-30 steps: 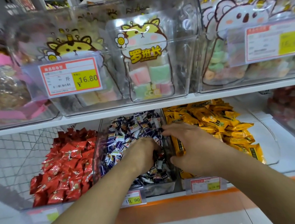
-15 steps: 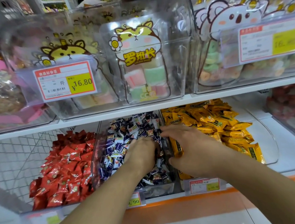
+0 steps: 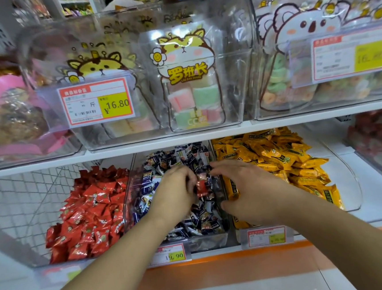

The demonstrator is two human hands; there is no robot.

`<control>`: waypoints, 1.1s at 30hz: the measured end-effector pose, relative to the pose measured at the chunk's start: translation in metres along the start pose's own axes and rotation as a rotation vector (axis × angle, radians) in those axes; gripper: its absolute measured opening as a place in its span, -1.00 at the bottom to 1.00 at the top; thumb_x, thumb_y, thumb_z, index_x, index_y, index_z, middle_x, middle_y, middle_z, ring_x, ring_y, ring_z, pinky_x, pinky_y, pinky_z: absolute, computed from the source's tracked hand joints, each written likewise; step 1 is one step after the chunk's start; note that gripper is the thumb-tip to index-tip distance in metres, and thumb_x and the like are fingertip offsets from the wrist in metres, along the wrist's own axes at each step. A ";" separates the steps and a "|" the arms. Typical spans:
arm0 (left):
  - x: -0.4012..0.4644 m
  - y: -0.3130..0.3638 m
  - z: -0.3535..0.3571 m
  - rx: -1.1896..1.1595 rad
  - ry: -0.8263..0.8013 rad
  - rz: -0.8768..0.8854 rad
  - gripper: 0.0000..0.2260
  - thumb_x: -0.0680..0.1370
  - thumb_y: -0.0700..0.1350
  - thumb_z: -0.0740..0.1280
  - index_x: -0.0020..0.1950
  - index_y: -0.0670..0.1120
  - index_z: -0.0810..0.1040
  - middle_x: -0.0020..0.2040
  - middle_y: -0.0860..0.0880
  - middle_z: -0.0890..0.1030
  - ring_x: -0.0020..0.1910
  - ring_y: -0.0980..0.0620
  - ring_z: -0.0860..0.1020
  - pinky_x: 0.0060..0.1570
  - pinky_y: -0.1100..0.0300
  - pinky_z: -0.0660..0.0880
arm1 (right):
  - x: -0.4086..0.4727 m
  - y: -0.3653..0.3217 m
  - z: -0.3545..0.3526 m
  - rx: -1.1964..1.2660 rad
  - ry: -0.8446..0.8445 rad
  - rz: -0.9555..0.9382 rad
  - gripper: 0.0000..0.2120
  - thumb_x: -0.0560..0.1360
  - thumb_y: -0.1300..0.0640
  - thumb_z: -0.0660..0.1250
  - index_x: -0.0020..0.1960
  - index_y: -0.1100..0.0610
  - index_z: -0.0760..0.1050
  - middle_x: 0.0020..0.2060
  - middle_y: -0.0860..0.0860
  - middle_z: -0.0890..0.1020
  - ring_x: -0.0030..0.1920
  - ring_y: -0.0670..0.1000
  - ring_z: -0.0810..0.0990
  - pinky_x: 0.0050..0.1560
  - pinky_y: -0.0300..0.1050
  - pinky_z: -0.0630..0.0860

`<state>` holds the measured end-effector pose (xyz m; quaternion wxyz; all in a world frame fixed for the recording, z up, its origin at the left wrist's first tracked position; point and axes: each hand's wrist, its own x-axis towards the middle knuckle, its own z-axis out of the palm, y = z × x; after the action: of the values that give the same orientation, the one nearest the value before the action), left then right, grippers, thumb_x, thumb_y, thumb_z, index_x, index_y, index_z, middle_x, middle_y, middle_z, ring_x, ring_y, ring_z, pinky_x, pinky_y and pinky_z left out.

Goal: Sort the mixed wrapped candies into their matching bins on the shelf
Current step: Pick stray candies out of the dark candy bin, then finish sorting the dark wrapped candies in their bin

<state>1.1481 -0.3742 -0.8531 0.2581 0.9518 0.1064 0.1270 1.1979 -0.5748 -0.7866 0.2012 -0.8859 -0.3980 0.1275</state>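
From the head view I see my left hand (image 3: 175, 192) down in the middle bin (image 3: 132, 196) of blue-and-white candies (image 3: 147, 183), its fingers (image 3: 189, 179) curled over toward a single red candy (image 3: 201, 186) that lies among them. The red candy sits right at those fingertips; I cannot tell whether they actually pinch it or only touch it. My right hand (image 3: 254, 190) hovers just to the other side of the red candy, fingers spread and loosely bent, thumb low, with nothing held. Its palm covers the clear divider between the middle bin and the yellow candies (image 3: 283, 159), which pile up beyond its knuckles. Out past the back of my left hand lies the heap of red candies (image 3: 92, 211) in its own bin. Below my wrists, price tags (image 3: 169, 255) are clipped to the shelf edge (image 3: 218, 254). Above my fingers, the upper shelf carries clear boxes of marshmallow packs (image 3: 187, 87) with cartoon animals.
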 end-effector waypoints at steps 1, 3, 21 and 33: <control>-0.003 0.003 -0.009 -0.054 0.034 -0.058 -0.83 0.63 -0.26 0.34 -0.07 -0.01 0.54 -0.06 0.14 0.54 -0.11 0.13 0.54 -0.20 0.36 0.37 | 0.001 0.000 0.000 -0.005 -0.004 0.003 -0.30 0.52 0.03 0.42 0.60 -0.10 0.24 0.60 -0.24 0.16 0.60 -0.15 0.05 0.53 -0.20 0.02; -0.011 0.005 -0.025 -0.168 0.106 -0.151 -0.90 0.67 -0.16 0.32 -0.01 0.03 0.54 -0.08 0.21 0.57 -0.19 0.25 0.53 -0.32 0.45 0.35 | 0.002 -0.001 0.000 -0.013 -0.017 0.009 -0.28 0.52 0.03 0.42 0.61 -0.09 0.22 0.61 -0.25 0.14 0.60 -0.14 0.05 0.52 -0.21 0.02; -0.063 -0.037 -0.112 0.219 0.296 -0.119 -0.74 0.62 -0.13 0.32 0.30 -0.07 0.60 0.17 -0.06 0.61 0.24 -0.10 0.53 0.30 0.06 0.43 | 0.000 -0.015 0.001 -0.023 -0.037 0.057 -0.30 0.53 0.08 0.40 0.61 -0.11 0.22 0.61 -0.25 0.13 0.60 -0.09 0.10 0.48 -0.23 0.12; 0.011 -0.032 -0.002 0.467 -0.271 0.029 -0.26 0.51 0.36 0.32 0.62 0.33 0.08 0.69 0.10 -0.08 0.66 -0.20 -0.19 0.56 -0.31 -0.17 | 0.008 -0.002 0.004 -0.010 -0.029 0.035 -0.25 0.50 0.03 0.39 0.62 -0.12 0.18 0.61 -0.24 0.12 0.61 -0.12 0.06 0.44 -0.27 0.09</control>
<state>1.1536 -0.3438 -0.8660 0.0417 0.9953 0.0838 -0.0257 1.2004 -0.5665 -0.7897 0.1887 -0.8918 -0.3858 0.1419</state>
